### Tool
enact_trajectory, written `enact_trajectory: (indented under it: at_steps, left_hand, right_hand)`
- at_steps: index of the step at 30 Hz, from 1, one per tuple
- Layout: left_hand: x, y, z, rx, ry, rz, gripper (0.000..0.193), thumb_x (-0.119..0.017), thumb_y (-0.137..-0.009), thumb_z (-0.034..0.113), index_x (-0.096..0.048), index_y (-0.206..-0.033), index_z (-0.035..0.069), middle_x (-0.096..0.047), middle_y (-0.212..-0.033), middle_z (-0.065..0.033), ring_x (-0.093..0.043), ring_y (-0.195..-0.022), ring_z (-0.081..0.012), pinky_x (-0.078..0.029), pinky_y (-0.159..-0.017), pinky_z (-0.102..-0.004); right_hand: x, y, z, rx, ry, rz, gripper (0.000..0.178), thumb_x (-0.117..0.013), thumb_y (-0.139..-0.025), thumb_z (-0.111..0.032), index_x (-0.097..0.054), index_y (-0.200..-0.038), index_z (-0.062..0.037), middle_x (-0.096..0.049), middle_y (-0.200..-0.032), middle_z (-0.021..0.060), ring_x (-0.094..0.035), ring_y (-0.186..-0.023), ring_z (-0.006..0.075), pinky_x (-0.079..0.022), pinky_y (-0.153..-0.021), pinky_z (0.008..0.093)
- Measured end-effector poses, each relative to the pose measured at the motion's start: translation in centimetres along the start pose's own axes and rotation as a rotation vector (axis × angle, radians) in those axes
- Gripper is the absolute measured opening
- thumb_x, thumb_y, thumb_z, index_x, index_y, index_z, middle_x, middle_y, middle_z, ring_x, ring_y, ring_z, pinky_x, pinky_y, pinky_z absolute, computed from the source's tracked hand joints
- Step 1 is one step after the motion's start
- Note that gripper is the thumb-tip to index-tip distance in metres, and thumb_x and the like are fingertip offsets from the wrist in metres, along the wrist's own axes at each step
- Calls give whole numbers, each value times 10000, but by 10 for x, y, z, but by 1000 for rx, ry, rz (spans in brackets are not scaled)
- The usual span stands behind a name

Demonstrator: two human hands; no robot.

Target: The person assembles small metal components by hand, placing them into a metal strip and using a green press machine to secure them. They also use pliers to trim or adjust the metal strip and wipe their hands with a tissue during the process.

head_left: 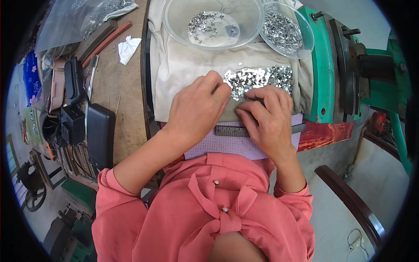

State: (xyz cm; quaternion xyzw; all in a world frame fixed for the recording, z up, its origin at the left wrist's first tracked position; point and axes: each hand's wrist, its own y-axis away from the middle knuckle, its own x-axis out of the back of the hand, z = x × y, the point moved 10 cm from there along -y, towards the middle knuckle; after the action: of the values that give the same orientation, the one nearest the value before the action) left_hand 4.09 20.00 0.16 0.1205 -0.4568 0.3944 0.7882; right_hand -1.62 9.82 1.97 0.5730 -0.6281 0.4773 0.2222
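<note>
A flat heap of small shiny metal pieces [257, 79] lies on a beige cloth [187, 61] in front of me. At the heap's left edge is my left hand [195, 107], its fingers curled together with the tips partly hidden. My right hand [268, 114] rests at the near edge of the heap, thumb and fingers bent inward. Whatever either hand pinches is hidden or too small to name. Just below the hands, a dark metal strip with ruler-like markings [231, 131] lies on a lilac checked cloth [257, 149].
Beyond the heap stand a large clear tub [171, 22] with a few metal parts and a smaller clear bowl [310, 41] full of metal pins. Green machinery [322, 65] borders the right side. A wooden bench [128, 87] on the left carries a black case [100, 135] and a toothbrush [92, 78].
</note>
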Motion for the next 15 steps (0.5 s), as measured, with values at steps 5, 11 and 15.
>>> enact_trajectory:
  at_steps: [5, 11, 15]
  left_hand:
    - [-2, 0, 4, -26, -27, -15, 173, -712, -795, 41, -651, -955, 67, -588, -937, -65, -635, -833, -281, -514, -672, -390]
    - [12, 22, -3, 77, 101, 27, 176, -730, -791, 38, -648, -947, 45, -593, -953, -96, -633, -812, -302, -510, -663, -388]
    - [12, 22, -4, 60, 110, 30, 197, -740, -796, 49, -644, -968, 43, -592, -957, -107, -631, -812, -307, -508, -663, -384]
  right_hand:
    - [2, 2, 3, -8, -6, -25, 138, -789, -711, -123, -679, -783, -83, -616, -1010, 27, -564, -1018, 270, -414, -899, 426]
    - [-1, -5, 5, 37, -30, -71, 151, -799, -695, -124, -693, -800, -98, -620, -1018, 19, -561, -1034, 275, -404, -918, 440]
    - [7, 0, 7, -11, -71, -34, 168, -810, -680, -132, -703, -809, -114, -627, -1003, 13, -562, -1028, 270, -390, -922, 433]
